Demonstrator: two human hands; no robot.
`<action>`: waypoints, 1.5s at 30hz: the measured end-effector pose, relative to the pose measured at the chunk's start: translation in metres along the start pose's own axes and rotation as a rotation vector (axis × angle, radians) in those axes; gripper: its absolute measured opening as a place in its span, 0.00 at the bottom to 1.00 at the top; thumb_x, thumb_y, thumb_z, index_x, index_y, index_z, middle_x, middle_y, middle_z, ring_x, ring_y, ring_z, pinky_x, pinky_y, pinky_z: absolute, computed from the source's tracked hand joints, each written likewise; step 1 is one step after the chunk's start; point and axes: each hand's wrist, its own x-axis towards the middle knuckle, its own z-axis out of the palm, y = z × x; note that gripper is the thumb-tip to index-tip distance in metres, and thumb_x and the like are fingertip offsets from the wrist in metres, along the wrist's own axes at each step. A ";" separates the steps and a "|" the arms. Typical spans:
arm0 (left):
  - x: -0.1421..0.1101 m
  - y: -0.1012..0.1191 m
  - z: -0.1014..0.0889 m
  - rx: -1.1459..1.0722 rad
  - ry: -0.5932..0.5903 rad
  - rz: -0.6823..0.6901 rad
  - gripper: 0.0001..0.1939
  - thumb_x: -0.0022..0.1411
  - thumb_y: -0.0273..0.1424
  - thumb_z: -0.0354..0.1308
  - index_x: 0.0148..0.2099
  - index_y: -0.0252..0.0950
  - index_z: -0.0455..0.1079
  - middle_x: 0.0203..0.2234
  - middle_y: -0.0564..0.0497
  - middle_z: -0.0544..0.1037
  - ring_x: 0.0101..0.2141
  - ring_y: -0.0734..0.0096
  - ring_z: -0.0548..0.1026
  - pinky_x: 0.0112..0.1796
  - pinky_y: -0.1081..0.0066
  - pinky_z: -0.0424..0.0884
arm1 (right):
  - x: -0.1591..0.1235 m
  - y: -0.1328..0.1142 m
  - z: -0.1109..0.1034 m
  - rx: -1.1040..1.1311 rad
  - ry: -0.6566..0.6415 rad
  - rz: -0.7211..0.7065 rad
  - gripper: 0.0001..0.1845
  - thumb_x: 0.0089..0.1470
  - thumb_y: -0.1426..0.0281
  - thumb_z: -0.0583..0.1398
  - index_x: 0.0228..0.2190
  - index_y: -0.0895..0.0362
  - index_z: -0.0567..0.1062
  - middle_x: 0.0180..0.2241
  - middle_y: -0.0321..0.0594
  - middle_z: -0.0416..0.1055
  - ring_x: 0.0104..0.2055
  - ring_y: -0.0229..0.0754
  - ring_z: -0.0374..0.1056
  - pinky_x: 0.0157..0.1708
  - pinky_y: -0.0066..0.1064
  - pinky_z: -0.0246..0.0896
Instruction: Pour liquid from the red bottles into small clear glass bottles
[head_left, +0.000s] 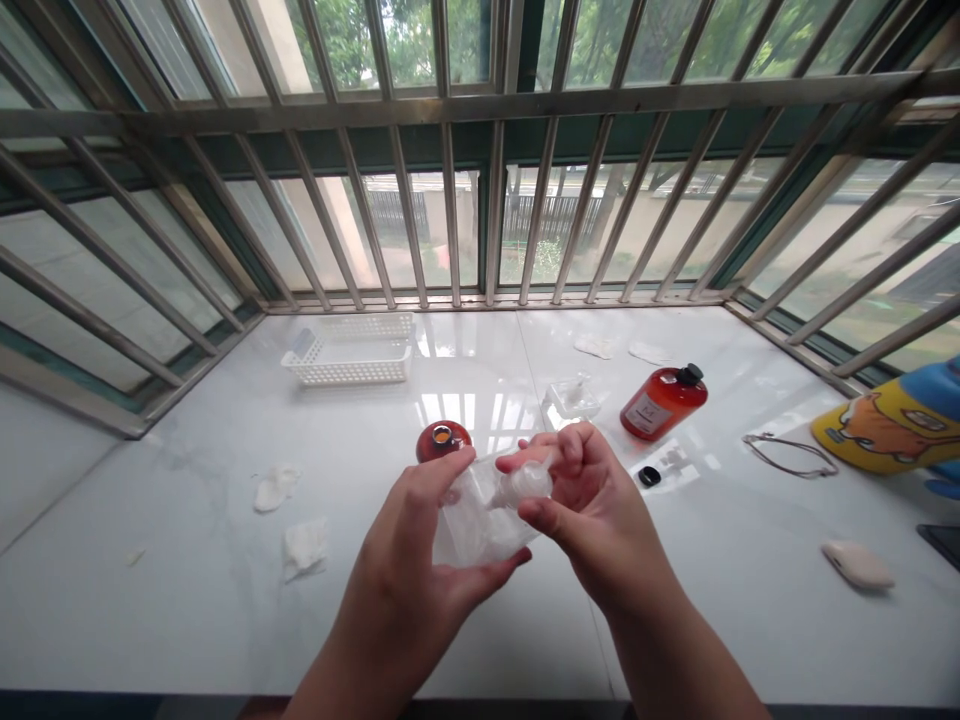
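Two hands (412,540), fingers (581,440) curled round clear plastic (472,530), glossy white counter (225,620), steel-barred windows (471,230), greenery (345,40) outside

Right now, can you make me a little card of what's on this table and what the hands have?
Left hand: holds a clear container
Right hand: grip at the container's rounded end
Uncapped bottle: amber, just beyond the left hand
Capped bottle: red-orange, black top
Loose cap: black, nearer than the capped bottle
Basket: white, by the window
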 end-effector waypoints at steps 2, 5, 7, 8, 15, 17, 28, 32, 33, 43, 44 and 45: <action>-0.001 -0.002 0.004 0.037 0.025 0.056 0.41 0.62 0.39 0.78 0.71 0.55 0.62 0.62 0.47 0.78 0.50 0.52 0.85 0.54 0.52 0.85 | -0.001 -0.001 0.004 0.015 0.010 -0.008 0.34 0.54 0.66 0.79 0.38 0.48 0.58 0.43 0.37 0.82 0.52 0.48 0.80 0.46 0.37 0.77; 0.000 -0.001 0.009 0.053 0.028 0.045 0.44 0.63 0.44 0.77 0.74 0.55 0.58 0.63 0.46 0.77 0.51 0.52 0.85 0.53 0.53 0.85 | -0.001 -0.003 0.005 0.003 0.053 -0.009 0.35 0.53 0.64 0.80 0.40 0.48 0.59 0.43 0.38 0.82 0.52 0.50 0.81 0.44 0.37 0.77; 0.003 0.000 0.009 0.044 0.013 0.055 0.48 0.61 0.50 0.77 0.75 0.52 0.57 0.65 0.43 0.76 0.54 0.49 0.83 0.53 0.53 0.86 | 0.001 -0.006 0.001 -0.093 0.133 -0.004 0.35 0.53 0.60 0.80 0.43 0.48 0.60 0.44 0.40 0.83 0.49 0.50 0.81 0.44 0.38 0.76; 0.005 0.000 0.007 0.046 0.008 0.085 0.50 0.60 0.52 0.77 0.76 0.50 0.57 0.66 0.41 0.75 0.58 0.47 0.81 0.55 0.52 0.85 | 0.002 -0.008 -0.003 -0.172 0.206 -0.013 0.35 0.53 0.58 0.80 0.45 0.48 0.61 0.45 0.42 0.84 0.48 0.50 0.81 0.45 0.40 0.76; 0.023 -0.014 -0.007 0.239 0.115 0.152 0.44 0.66 0.44 0.75 0.75 0.46 0.58 0.70 0.38 0.70 0.70 0.42 0.70 0.67 0.40 0.72 | 0.005 -0.048 -0.058 -0.932 0.928 -0.293 0.37 0.50 0.52 0.78 0.54 0.47 0.70 0.49 0.41 0.84 0.51 0.58 0.80 0.50 0.49 0.73; 0.025 -0.025 -0.006 0.233 0.116 0.070 0.42 0.66 0.43 0.75 0.74 0.46 0.59 0.70 0.40 0.69 0.70 0.42 0.69 0.67 0.39 0.72 | 0.001 -0.061 -0.080 -1.172 1.054 -0.272 0.36 0.53 0.53 0.76 0.57 0.45 0.69 0.50 0.40 0.84 0.47 0.59 0.81 0.47 0.50 0.72; 0.029 -0.053 0.021 0.024 -0.078 -0.255 0.37 0.69 0.43 0.70 0.73 0.48 0.61 0.73 0.44 0.67 0.71 0.47 0.67 0.69 0.45 0.69 | -0.004 -0.064 -0.156 -1.610 0.993 0.350 0.27 0.64 0.57 0.57 0.62 0.51 0.64 0.52 0.56 0.80 0.52 0.74 0.74 0.44 0.54 0.65; 0.033 -0.056 0.025 -0.014 -0.073 -0.230 0.30 0.72 0.41 0.67 0.71 0.48 0.64 0.70 0.45 0.70 0.69 0.50 0.70 0.67 0.49 0.71 | -0.001 -0.056 -0.161 -1.686 0.901 0.366 0.25 0.66 0.58 0.55 0.59 0.56 0.68 0.51 0.59 0.79 0.56 0.74 0.71 0.54 0.56 0.67; 0.033 -0.056 0.025 -0.021 -0.077 -0.230 0.28 0.72 0.41 0.66 0.70 0.48 0.65 0.69 0.46 0.71 0.68 0.50 0.71 0.66 0.49 0.72 | -0.002 -0.057 -0.158 -1.741 0.891 0.307 0.25 0.66 0.57 0.55 0.58 0.57 0.70 0.52 0.62 0.78 0.58 0.75 0.70 0.58 0.57 0.65; 0.030 -0.054 0.027 -0.053 -0.246 -0.174 0.24 0.78 0.41 0.59 0.71 0.53 0.60 0.69 0.48 0.65 0.68 0.54 0.67 0.67 0.51 0.71 | 0.003 -0.052 -0.111 -1.801 0.537 0.624 0.24 0.69 0.51 0.59 0.57 0.51 0.75 0.42 0.47 0.82 0.43 0.60 0.78 0.36 0.43 0.66; 0.029 -0.053 0.028 -0.052 -0.257 -0.170 0.24 0.78 0.41 0.58 0.71 0.53 0.60 0.70 0.47 0.64 0.69 0.54 0.66 0.67 0.51 0.70 | 0.005 -0.044 -0.113 -1.815 0.458 0.711 0.25 0.69 0.50 0.59 0.57 0.54 0.75 0.44 0.51 0.82 0.44 0.61 0.79 0.37 0.44 0.67; 0.028 -0.052 0.028 -0.051 -0.265 -0.167 0.24 0.79 0.41 0.58 0.71 0.53 0.59 0.70 0.47 0.64 0.69 0.54 0.66 0.67 0.51 0.70 | 0.007 -0.037 -0.117 -1.826 0.405 0.777 0.26 0.69 0.50 0.59 0.56 0.57 0.75 0.45 0.54 0.81 0.45 0.61 0.79 0.37 0.44 0.68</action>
